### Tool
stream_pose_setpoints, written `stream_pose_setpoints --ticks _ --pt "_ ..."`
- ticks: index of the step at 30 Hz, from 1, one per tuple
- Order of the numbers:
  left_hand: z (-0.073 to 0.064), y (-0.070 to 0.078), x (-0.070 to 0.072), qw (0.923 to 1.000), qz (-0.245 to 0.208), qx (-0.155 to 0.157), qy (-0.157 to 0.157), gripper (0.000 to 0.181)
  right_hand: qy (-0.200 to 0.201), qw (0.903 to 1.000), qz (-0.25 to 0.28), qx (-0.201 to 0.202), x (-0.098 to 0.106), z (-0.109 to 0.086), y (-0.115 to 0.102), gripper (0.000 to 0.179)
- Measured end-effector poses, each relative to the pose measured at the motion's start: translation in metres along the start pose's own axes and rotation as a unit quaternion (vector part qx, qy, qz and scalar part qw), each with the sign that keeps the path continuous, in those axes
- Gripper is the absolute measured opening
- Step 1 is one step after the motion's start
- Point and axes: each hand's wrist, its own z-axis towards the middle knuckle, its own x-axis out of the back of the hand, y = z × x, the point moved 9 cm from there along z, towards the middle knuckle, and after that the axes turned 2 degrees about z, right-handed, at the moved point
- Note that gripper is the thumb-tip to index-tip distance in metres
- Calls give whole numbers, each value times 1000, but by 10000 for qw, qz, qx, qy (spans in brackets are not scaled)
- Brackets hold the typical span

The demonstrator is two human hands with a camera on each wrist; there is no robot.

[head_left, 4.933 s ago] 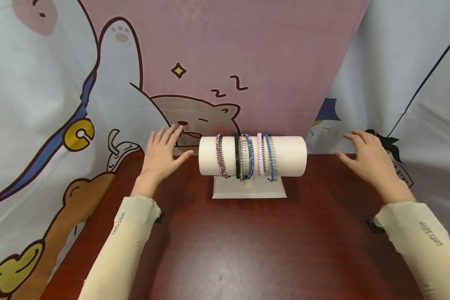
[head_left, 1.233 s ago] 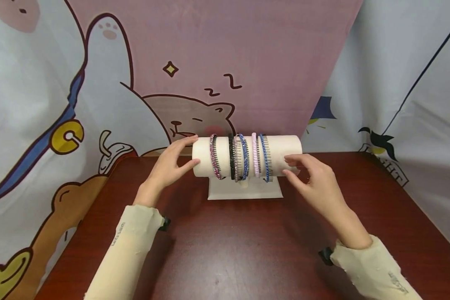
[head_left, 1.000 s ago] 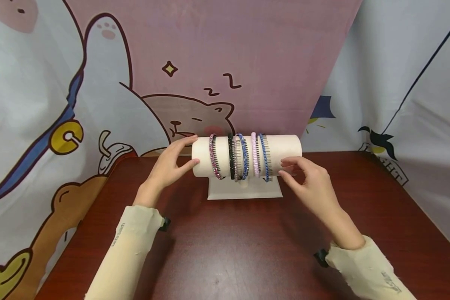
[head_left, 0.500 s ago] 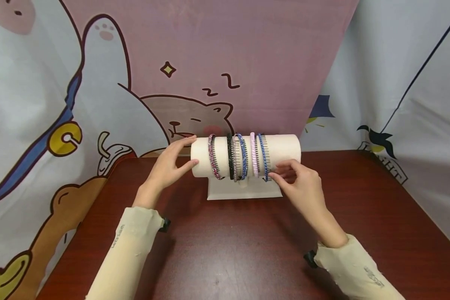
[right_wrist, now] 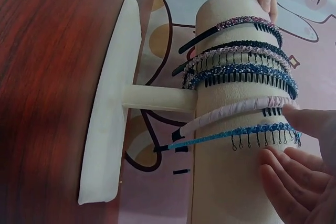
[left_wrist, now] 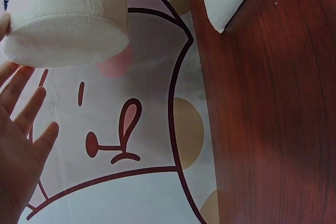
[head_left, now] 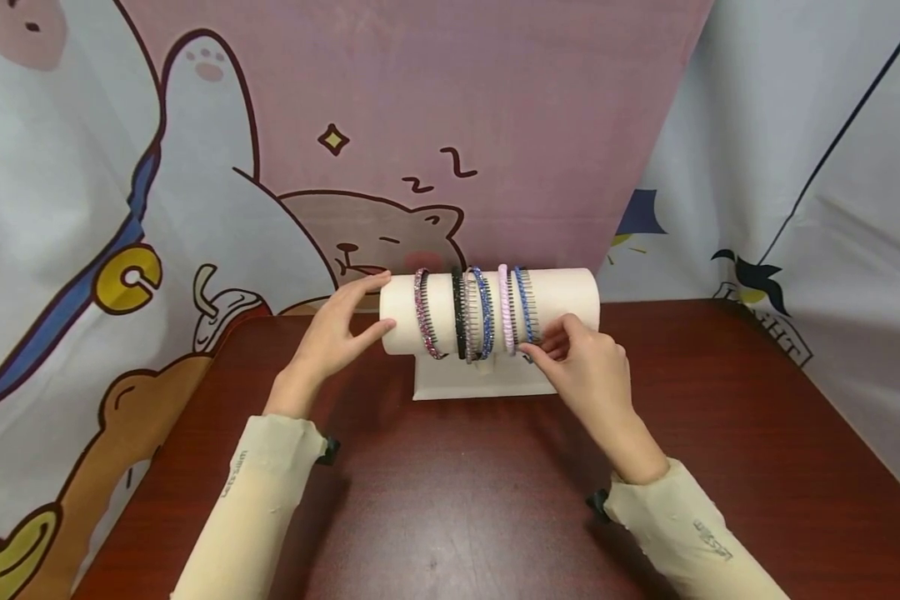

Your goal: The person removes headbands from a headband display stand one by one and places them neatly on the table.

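A cream padded roll (head_left: 566,292) on a pale T-shaped stand (head_left: 450,383) carries several toothed headbands. My left hand (head_left: 330,333) touches the roll's left end, thumb in front and fingers spread near the top edge. My right hand (head_left: 588,367) is at the lower front of the roll, around the blue headband (right_wrist: 262,129) at the far right. Its thumb lies between that band and the pink headband (right_wrist: 236,108), with bent fingertips on the other side near the teeth. Whether they grip it is unclear.
Further left on the roll are a dark blue glittery headband (head_left: 486,312), a black headband (head_left: 461,312) and a pink-red glittery headband (head_left: 424,312). The reddish-brown table (head_left: 435,500) meets a cartoon-printed curtain (head_left: 540,125) close behind the stand.
Both hands have come in from the sides to the roll. The left now stays at its end, while the right has slid left along the front to the blue headband. The headbands look unmoved.
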Motion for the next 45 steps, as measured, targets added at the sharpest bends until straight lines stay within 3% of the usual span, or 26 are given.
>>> stream_pose_setpoints --ticks 20,32,39,45 --pt "0 0 -1 10000 -4 4 2 64 109 9996 -48 -256 11 2 5 20" --pt "0 0 -1 10000 -20 -24 49 64 186 9943 768 -720 18 3 20 20" --pt "0 0 -1 10000 -25 -36 67 63 391 9938 832 -622 19 3 20 24" --pt "0 0 -1 10000 -18 -35 57 63 683 9868 1292 -694 27 4 28 27"
